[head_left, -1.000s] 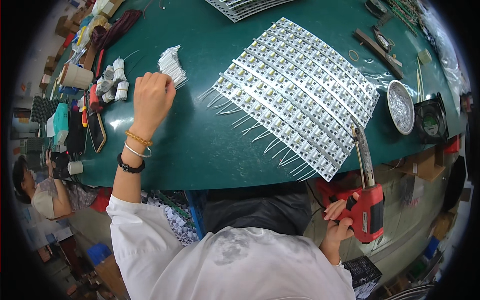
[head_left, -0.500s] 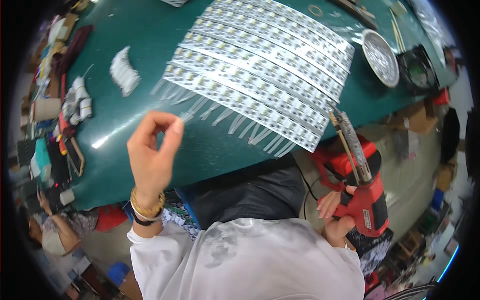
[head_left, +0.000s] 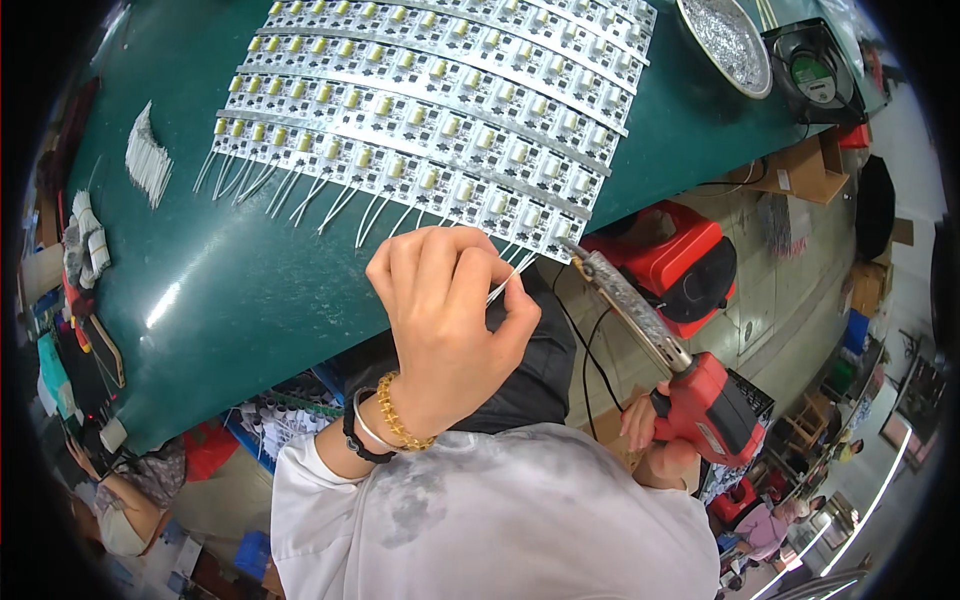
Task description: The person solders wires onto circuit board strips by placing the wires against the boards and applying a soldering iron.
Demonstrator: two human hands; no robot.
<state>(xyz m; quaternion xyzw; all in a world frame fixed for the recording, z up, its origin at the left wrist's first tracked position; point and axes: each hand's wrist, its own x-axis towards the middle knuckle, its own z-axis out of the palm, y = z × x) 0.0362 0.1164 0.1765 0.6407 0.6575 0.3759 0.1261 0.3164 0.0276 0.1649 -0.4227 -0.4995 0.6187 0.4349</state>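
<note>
A panel of small white circuit boards [head_left: 440,115] lies on the green table, several thin white wires [head_left: 340,205] sticking out along its near edge. My left hand [head_left: 450,320] is at that edge's right end, thumb and index finger pinching white wires [head_left: 512,280]. In my right hand [head_left: 652,440] is a red soldering gun [head_left: 715,410], gripped by its handle. Its barrel slants up to the left, and the tip is at the panel's near right corner; whether it touches a pad is too small to tell.
A bundle of cut white wires [head_left: 148,158] lies left of the panel. A metal bowl [head_left: 728,45] and a black fan-like box [head_left: 815,72] stand at the far right. Below the table edge are a red stool [head_left: 660,255] and a cardboard box [head_left: 800,170]. Another person's arm [head_left: 130,490] shows at lower left.
My left hand has moved right, from the left part of the panel's near edge to its right end. The gun's tip stays by the corner, its barrel more slanted. The view has shifted.
</note>
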